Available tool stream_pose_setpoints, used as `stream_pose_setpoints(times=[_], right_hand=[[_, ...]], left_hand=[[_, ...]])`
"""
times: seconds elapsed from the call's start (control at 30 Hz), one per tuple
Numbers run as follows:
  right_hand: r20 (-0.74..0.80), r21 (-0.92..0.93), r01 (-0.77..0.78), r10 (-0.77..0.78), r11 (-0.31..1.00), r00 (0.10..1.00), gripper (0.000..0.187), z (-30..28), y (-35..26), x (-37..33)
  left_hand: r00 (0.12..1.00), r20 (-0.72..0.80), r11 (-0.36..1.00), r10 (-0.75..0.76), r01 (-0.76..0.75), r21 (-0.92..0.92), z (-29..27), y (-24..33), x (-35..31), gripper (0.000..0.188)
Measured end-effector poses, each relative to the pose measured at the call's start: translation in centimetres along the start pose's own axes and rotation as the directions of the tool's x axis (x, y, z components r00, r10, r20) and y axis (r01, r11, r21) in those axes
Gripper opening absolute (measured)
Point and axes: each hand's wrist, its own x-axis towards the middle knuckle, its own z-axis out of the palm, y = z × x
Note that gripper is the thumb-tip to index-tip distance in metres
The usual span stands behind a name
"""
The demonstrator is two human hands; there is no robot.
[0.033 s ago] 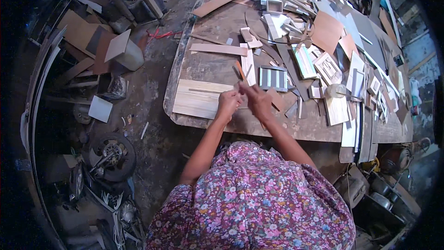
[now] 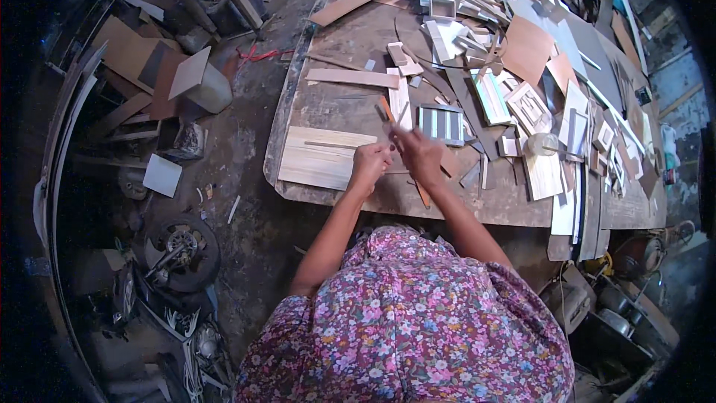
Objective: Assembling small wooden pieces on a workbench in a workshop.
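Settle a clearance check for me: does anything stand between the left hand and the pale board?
Nothing visible: in view, the left hand overlaps the right end of the pale board. A thin strip lies on it.

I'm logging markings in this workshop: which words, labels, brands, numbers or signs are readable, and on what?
None can be read.
Pale wooden board by the left hand: no legible lettering.
Striped panel beyond the right hand: stripes, no legible text.
Anything along the dark rim of the view: too small or blurred to tell.
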Motion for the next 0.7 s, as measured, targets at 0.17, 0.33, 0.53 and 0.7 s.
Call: stream_pose_setpoints(times=[0.17, 0.33, 0.53, 0.7], right_hand=[[-0.107, 0.041, -0.120, 0.123, 0.992, 0.987, 0.040, -0.4, 2.9, 3.6], [-0.058, 0.175, 0.063, -0.054, 0.983, 0.997, 0.046, 0.5, -1.0, -0.5], [-0.049, -0.055, -0.087, 0.084, 0.995, 0.995, 0.040, -1.0, 2.0, 2.3], [-0.068, 0.062, -0.066, 0.070, 0.996, 0.995, 0.043, -1.0, 1.1, 1.7]], left_hand=[[0.998, 0.060, 0.992, -0.024, 0.031, -0.119, 1.1, 0.9, -0.3, 0.017], [1.000, -0.003, 0.987, 0.025, -0.026, -0.161, 0.0, -0.2, 0.9, 0.013], [1.000, 0.020, 0.992, -0.001, 0.003, -0.125, 1.6, 1.0, -0.3, 0.012], [0.999, 0.053, 0.979, 0.001, 0.009, -0.201, 1.2, 0.9, 0.0, 0.013]])
